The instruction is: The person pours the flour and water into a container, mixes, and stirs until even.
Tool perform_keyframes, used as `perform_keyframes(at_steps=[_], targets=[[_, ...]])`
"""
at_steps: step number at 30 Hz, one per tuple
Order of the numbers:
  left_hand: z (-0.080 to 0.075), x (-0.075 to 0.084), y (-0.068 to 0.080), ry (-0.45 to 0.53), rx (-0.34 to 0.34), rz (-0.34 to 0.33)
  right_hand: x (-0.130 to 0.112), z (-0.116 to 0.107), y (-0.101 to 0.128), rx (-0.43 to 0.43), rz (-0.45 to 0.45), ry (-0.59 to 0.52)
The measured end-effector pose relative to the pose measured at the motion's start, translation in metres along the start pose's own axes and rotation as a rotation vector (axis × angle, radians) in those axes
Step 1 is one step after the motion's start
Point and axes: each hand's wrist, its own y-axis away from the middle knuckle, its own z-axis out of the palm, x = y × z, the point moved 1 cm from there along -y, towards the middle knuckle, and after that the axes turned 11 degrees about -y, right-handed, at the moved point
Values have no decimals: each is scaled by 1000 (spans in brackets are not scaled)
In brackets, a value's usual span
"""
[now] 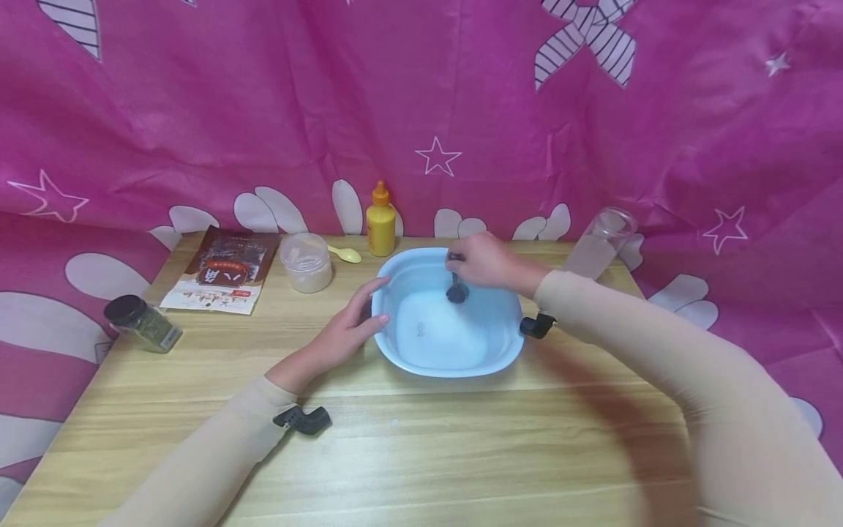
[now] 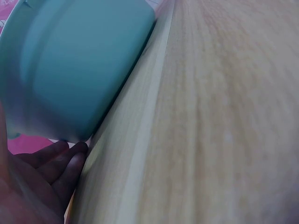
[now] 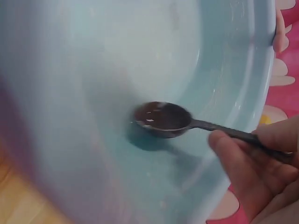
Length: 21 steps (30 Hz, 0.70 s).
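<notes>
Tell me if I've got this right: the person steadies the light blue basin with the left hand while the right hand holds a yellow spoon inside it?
Not quite. The spoon in the right hand is dark, not yellow, as the right wrist view shows. The yellow spoon lies untouched on the table. The rest holds: the left hand rests against the light blue basin, and the dark spoon is inside it.

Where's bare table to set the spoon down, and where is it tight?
Free: the wide front strip of the table between the basin and the near edge, and the patch between jar and left hand. Crowded: the back row of packet, tub, bottle and cup.
</notes>
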Motion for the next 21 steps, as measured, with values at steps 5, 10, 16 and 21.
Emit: perform_keyframes(at_steps=[5,10,16,21], targets=[[0,-1,-1,26,-6,25,-10,11,-2,-24,-16,-166],[1,-3,-2,50,-11,48,-13,21,0,-162,-8,-362],[1,-2,-1,45,-8,42,-12,24,10,-405,0,-471],[1,-2,-1,44,-1,34,-6,16,14,-508,33,-428]])
